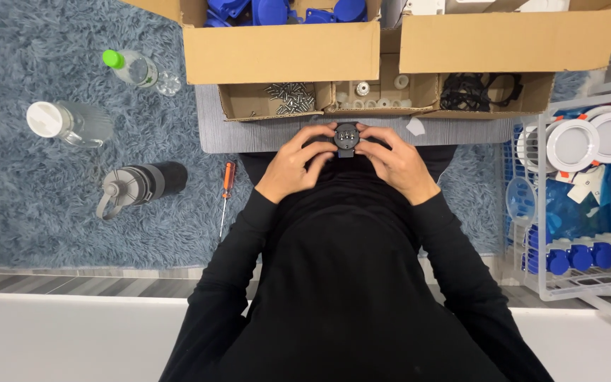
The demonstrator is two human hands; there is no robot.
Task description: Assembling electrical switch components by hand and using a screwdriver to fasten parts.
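Fingers of left hand [293,168] and right hand [397,164] pinch round black part [346,136], face up

Light was even and fairly bright, seemingly from overhead, with soft short shadows beside the bottles on the rug [51,212]. Focus stayed sharp throughout; edges bowed slightly; no strong glare showed.

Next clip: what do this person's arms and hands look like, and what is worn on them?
Both arms are covered by long, plain black sleeves that end at the wrists, matching the black top. The left hand and right hand are bare: no gloves, and no rings, watch or markings that I can make out from the head view.
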